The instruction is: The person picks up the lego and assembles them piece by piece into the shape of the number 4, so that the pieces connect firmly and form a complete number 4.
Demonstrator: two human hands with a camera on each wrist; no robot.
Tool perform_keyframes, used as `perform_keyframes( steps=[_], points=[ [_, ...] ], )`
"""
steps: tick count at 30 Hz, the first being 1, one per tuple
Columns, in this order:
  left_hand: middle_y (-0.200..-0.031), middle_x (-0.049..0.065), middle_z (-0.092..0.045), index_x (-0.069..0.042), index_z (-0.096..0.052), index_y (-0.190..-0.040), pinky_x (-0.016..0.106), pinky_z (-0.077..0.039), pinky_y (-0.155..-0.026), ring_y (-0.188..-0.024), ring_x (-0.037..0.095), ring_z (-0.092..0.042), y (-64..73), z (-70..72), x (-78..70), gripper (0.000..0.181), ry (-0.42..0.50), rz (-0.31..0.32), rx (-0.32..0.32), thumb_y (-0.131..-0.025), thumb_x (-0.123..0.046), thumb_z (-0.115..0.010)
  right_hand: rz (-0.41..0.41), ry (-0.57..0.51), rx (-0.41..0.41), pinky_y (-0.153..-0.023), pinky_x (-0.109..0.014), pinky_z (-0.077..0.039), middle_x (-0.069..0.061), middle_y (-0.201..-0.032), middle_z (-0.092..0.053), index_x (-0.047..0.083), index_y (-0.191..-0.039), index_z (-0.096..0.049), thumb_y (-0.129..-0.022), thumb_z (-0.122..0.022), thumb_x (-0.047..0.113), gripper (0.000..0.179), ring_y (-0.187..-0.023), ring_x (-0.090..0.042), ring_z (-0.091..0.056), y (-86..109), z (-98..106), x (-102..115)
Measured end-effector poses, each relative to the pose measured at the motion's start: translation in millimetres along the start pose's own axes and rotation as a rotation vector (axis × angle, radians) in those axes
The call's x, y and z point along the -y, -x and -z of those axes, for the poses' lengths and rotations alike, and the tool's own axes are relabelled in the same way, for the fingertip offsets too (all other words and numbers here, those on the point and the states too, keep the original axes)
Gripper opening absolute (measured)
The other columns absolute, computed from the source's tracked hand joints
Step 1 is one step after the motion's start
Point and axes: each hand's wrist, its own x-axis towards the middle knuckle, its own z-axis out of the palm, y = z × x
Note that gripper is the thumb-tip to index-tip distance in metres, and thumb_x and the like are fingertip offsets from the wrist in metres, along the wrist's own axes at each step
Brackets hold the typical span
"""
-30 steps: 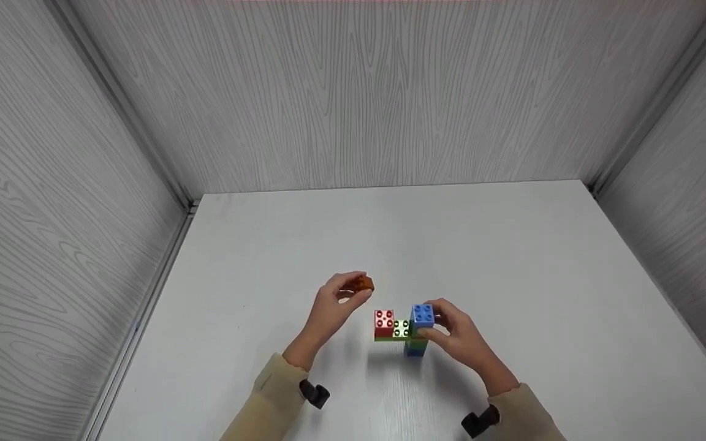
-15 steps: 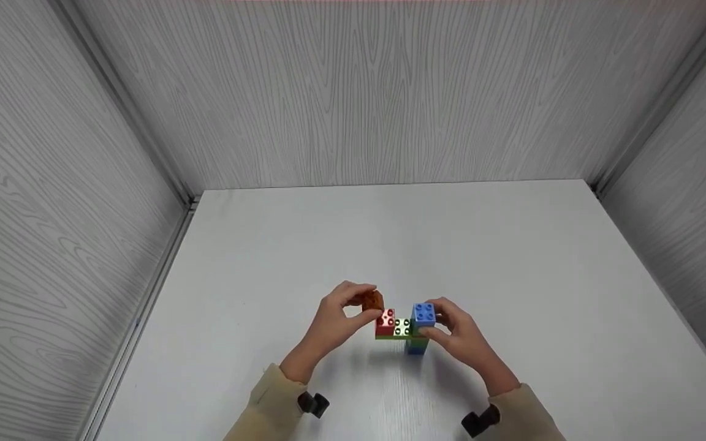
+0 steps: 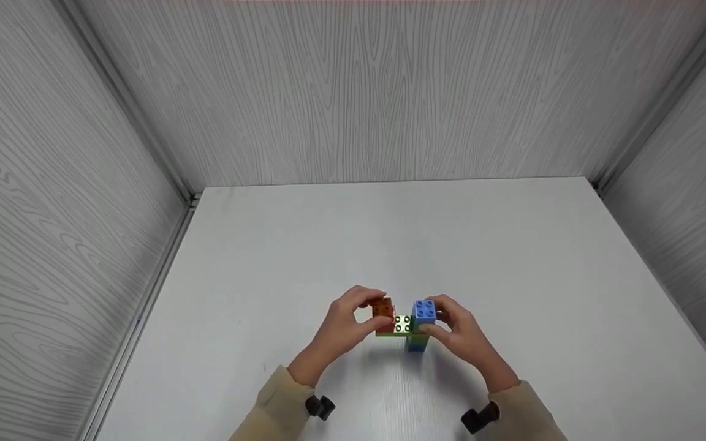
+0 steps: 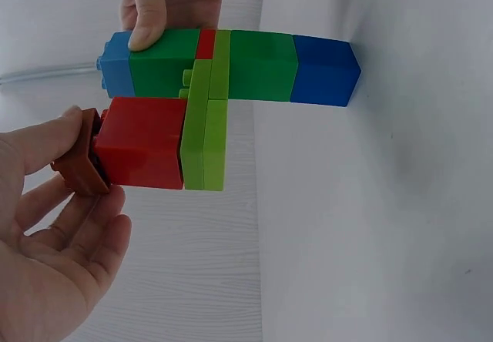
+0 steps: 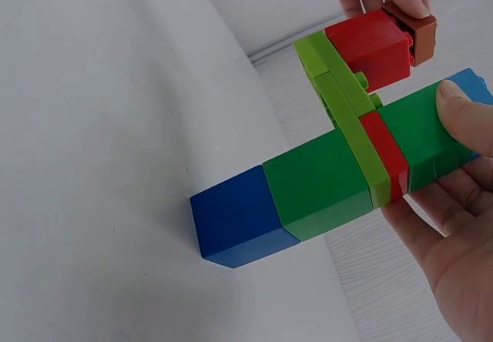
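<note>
Between thumb and fingers, my left hand (image 3: 346,321) pinches a thin brown toy brick (image 4: 81,157). In the left wrist view the brick sits tilted, right at the studs of a red brick (image 4: 142,143). That red brick stands on the overhanging end of light green flat bricks (image 4: 205,138). My right hand (image 3: 462,334) grips the upper part of the tower, around its upper green brick (image 5: 420,130) and the light blue brick (image 3: 424,311) on top. Below come a thin red layer (image 5: 384,149), the light green layers, another green brick (image 5: 317,184) and a dark blue brick (image 5: 240,217) at the base.
The tower stands on a white table (image 3: 304,239), near the person's side. Grey wood-grain panels (image 3: 353,92) rise at the back and on both sides. A black wrist camera (image 3: 480,418) is strapped at each sleeve cuff.
My left hand has moved right and toward the person, bringing the brown brick from beside the tower onto the red brick's top. My right hand has stayed nearly still on the tower.
</note>
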Motion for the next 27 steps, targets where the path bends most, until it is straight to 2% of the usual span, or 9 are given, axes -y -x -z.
perform_keyframes(
  steps=[9, 15, 22, 25, 27],
  points=[
    [-0.105, -0.006, -0.060, -0.010, -0.064, -0.113, 0.027, -0.048, -0.083, -0.095, 0.007, -0.055, 2.1, -3.5, 2.2, 0.038, -0.025, -0.025, -0.002, -0.079, -0.023, -0.075, 0.052, -0.013, 0.010, -0.088, -0.038, -0.047, -0.008, -0.106, -0.057, -0.003, -0.114, -0.053, -0.083, -0.068, 0.002, 0.035, -0.098, -0.021, -0.056, -0.5, -2.2, -2.7],
    [-0.106, -0.005, -0.061, -0.011, -0.064, -0.114, 0.027, -0.048, -0.084, -0.097, 0.008, -0.056, 3.3, -5.0, 3.3, 0.037, -0.022, -0.035, -0.010, -0.079, -0.022, -0.074, 0.039, -0.009, 0.006, -0.089, -0.040, -0.046, -0.007, -0.105, -0.057, -0.002, -0.115, -0.054, -0.083, -0.068, 0.003, 0.035, -0.099, -0.023, -0.056, 0.1, -3.2, -3.0],
    [-0.105, -0.003, -0.060, -0.011, -0.064, -0.114, 0.028, -0.048, -0.083, -0.096, 0.009, -0.055, 1.8, -7.1, 0.8, 0.036, -0.048, -0.081, -0.014, -0.080, -0.022, -0.073, 0.019, -0.016, -0.002, -0.091, -0.044, -0.044, -0.008, -0.106, -0.057, -0.001, -0.115, -0.054, -0.083, -0.068, 0.002, 0.036, -0.100, -0.029, -0.055, 0.4, -1.8, -3.4],
    [-0.105, -0.003, -0.060, -0.012, -0.064, -0.114, 0.028, -0.048, -0.082, -0.096, 0.008, -0.055, 2.3, -8.1, 0.4, 0.036, -0.037, -0.070, -0.014, -0.081, -0.024, -0.072, 0.023, -0.010, -0.007, -0.090, -0.043, -0.045, -0.008, -0.106, -0.057, -0.002, -0.115, -0.054, -0.083, -0.068, 0.001, 0.036, -0.100, -0.027, -0.055, 0.9, -1.7, -4.4],
    [-0.104, -0.004, -0.059, -0.013, -0.063, -0.115, 0.028, -0.048, -0.082, -0.095, 0.009, -0.055, 3.7, -9.1, 0.6, 0.036, -0.003, -0.038, -0.019, -0.082, -0.025, -0.071, 0.030, -0.004, -0.008, -0.090, -0.043, -0.045, -0.007, -0.106, -0.057, -0.002, -0.115, -0.053, -0.082, -0.068, 0.001, 0.036, -0.099, -0.026, -0.056, 1.3, -2.1, -4.7]
  ],
)
